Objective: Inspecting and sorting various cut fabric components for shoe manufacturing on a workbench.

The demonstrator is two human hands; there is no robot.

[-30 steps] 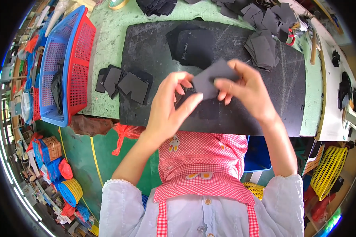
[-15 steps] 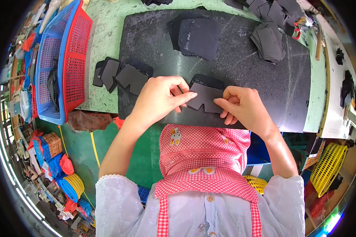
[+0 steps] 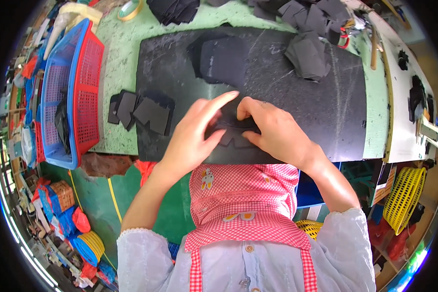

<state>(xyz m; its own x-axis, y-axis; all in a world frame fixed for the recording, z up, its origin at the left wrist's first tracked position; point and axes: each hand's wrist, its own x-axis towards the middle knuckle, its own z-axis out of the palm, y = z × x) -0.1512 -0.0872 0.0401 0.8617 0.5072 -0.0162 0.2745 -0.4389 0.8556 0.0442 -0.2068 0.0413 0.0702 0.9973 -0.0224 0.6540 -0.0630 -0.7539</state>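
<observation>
A small dark grey notched piece (image 3: 238,139) lies near the front edge of a black work mat (image 3: 297,131), with a black layer (image 3: 233,120) along its far side. My left hand (image 3: 193,132) hovers at the piece's left, index finger stretched out and thumb apart, holding nothing. From the right, my right hand (image 3: 273,129) grips the piece, its index finger bent at the far side and its thumb on the grey part. The other fingers of that hand are mostly hidden. To the left, similar notched pieces (image 3: 152,116) overlap on the mat.
A stack of larger black sheets (image 3: 224,61) lies farther back. Another dark stack (image 3: 307,56) sits at back right, near red-handled scissors (image 3: 344,40). Blue and red plastic baskets (image 3: 88,92) stand at left on the green table (image 3: 117,48). A tape roll (image 3: 130,9) lies behind.
My left hand has let go of the piece and opened. My right hand has shifted left and over the piece, bending its fingers round the far side. The view has shifted slightly.
</observation>
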